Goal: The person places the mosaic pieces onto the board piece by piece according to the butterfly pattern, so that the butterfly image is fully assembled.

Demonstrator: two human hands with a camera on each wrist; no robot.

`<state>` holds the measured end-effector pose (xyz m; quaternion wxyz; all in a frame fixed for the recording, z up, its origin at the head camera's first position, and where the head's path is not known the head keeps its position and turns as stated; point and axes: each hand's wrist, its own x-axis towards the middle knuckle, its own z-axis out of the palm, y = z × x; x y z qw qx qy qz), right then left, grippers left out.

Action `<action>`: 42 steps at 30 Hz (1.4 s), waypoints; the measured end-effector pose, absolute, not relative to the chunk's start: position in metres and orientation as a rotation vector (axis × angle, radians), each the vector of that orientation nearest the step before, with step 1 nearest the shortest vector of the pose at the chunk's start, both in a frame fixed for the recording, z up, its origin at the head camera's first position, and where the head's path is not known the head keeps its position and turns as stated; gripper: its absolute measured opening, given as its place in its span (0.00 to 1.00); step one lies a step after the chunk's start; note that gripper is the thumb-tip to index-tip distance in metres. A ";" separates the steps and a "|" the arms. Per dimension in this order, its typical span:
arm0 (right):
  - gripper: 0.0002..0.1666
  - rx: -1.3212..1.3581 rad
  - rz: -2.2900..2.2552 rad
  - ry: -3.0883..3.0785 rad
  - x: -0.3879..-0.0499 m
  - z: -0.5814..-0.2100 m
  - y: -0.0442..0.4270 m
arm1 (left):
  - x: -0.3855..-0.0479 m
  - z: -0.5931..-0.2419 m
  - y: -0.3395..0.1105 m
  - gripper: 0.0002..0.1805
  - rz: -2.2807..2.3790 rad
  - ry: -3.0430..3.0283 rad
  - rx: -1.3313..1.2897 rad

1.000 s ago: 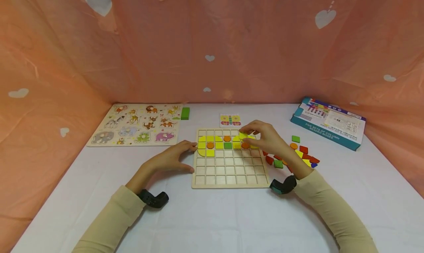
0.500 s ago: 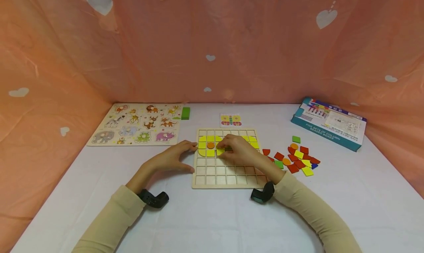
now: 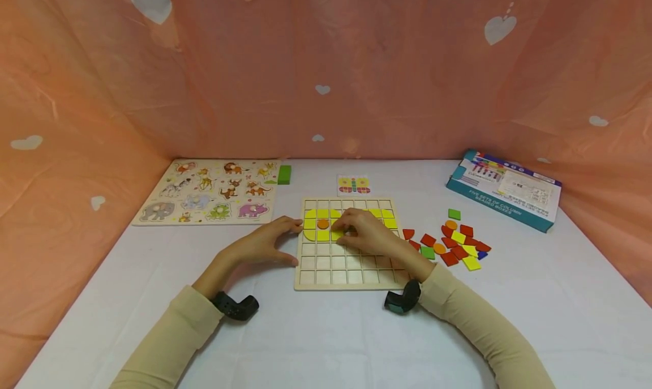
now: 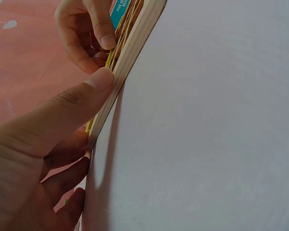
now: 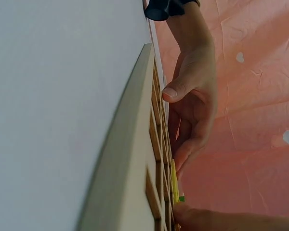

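In the head view a wooden grid board (image 3: 356,264) lies on the white table, several yellow tiles (image 3: 323,235) and an orange round tile (image 3: 323,223) in its upper cells. My right hand (image 3: 369,233) is over the board, thumb and index finger pinching a yellow tile (image 3: 335,235) at the lower end of the yellow group. Its fingers hide the cells beneath. My left hand (image 3: 262,244) touches the board's left edge with spread thumb and fingers. The left wrist view shows the left thumb (image 4: 82,96) against the board's wooden side.
Loose red, yellow, green, orange and blue tiles (image 3: 458,247) lie right of the board. Behind it is a small butterfly pattern card (image 3: 354,185). An animal peg puzzle (image 3: 209,193) and a green block (image 3: 284,175) stand back left, a teal box (image 3: 504,191) back right.
My right hand has moved left from the board's upper right to the yellow tiles at left centre, then lowered slightly. The left hand stays at the board's edge.
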<state>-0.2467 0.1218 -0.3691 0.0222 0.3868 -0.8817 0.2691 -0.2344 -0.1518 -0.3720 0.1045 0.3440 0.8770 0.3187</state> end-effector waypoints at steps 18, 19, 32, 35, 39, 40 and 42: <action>0.19 1.093 1.112 -2.658 -0.250 -0.346 0.156 | -0.232 -0.373 -0.152 0.39 0.939 2.597 1.035; 0.20 1.051 1.126 -2.668 -0.251 -0.343 0.165 | -0.232 -0.373 -0.151 0.39 0.938 2.597 1.028; 0.19 0.415 0.991 -2.780 -0.254 -0.338 0.319 | -0.234 -0.373 -0.150 0.40 0.918 2.598 0.990; 0.23 0.347 0.999 -2.868 -0.251 -0.341 0.337 | -0.234 -0.372 -0.150 0.40 0.916 2.601 1.000; 0.27 0.306 0.985 -3.012 -0.249 -0.346 0.346 | -0.235 -0.374 -0.151 0.40 0.920 2.605 1.007; 0.28 0.303 0.965 -3.041 -0.250 -0.347 0.346 | -0.235 -0.374 -0.151 0.40 0.921 2.606 1.010; 0.28 0.286 0.941 -3.086 -0.250 -0.349 0.346 | -0.235 -0.374 -0.151 0.40 0.923 2.605 1.010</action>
